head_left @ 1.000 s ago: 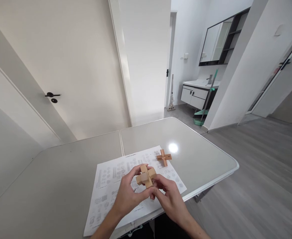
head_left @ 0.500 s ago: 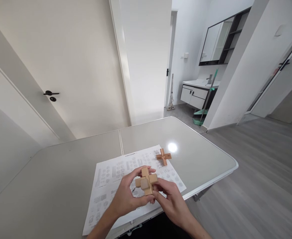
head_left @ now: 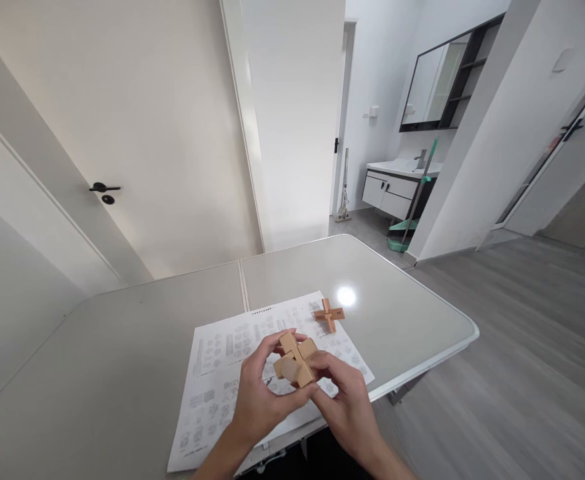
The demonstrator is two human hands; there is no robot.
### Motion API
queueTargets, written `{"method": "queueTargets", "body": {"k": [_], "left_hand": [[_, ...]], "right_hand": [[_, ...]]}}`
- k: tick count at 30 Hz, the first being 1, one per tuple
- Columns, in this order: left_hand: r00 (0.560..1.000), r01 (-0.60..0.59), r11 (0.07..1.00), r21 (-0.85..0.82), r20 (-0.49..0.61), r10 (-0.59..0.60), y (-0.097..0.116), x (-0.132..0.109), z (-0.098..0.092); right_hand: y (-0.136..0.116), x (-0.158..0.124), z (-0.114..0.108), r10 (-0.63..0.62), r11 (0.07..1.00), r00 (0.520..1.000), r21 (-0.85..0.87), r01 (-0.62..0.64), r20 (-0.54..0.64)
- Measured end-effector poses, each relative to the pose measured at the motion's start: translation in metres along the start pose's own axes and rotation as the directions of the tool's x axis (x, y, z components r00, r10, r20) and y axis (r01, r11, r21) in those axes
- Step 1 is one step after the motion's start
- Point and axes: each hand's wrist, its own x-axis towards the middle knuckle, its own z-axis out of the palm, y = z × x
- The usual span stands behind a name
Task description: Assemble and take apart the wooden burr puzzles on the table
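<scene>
Between both hands, above the printed sheet (head_left: 207,367), is a light wooden interlocking burr puzzle (head_left: 296,360) made of crossed square bars. My left hand (head_left: 265,383) grips it from the left, fingers behind and thumb along its lower edge. From the right, my right hand (head_left: 340,383) pinches it, index finger on its right side and thumb at the bottom. A second, darker reddish wooden cross-shaped puzzle (head_left: 329,315) lies at the sheet's upper right corner, apart from both hands.
The grey folding table (head_left: 137,347) has a seam across it and a pale rim on the right. Beyond stand a closed door (head_left: 172,133), a sink cabinet (head_left: 390,187), a mop (head_left: 345,190) and a green dustpan (head_left: 399,245) beside the wall.
The light wooden puzzle has turned and tilted in my hands, its upper bar now leaning left. My right index finger has moved up onto its right side. The darker puzzle stays put.
</scene>
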Motion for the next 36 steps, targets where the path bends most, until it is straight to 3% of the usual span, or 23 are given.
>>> {"method": "queueTargets", "body": {"k": [4,9,11,27,36], "left_hand": [[1.000,0.008,1.000,-0.011,0.001,-0.008,-0.001,-0.003,0.000],[0.998,0.001,0.998,-0.060,0.063,0.003,-0.003,-0.005,-0.006],[0.997,0.007,0.999,-0.054,0.081,-0.003,-0.002,-0.005,-0.007],[0.995,0.095,0.993,-0.064,-0.038,-0.097,-0.003,-0.011,0.008],[0.992,0.126,0.984,-0.123,-0.008,-0.128,0.000,-0.009,0.008]], "right_hand": [[0.001,-0.001,0.000,-0.016,0.999,1.000,0.040,0.017,-0.021],[-0.004,0.004,-0.014,0.023,0.994,0.963,0.097,-0.051,0.267],[-0.007,0.005,-0.017,0.026,0.992,0.954,0.109,-0.061,0.300],[-0.005,-0.003,-0.005,-0.026,0.994,0.994,0.111,0.015,0.102],[-0.001,-0.001,-0.008,0.039,0.992,0.993,0.112,-0.051,0.107]]}}
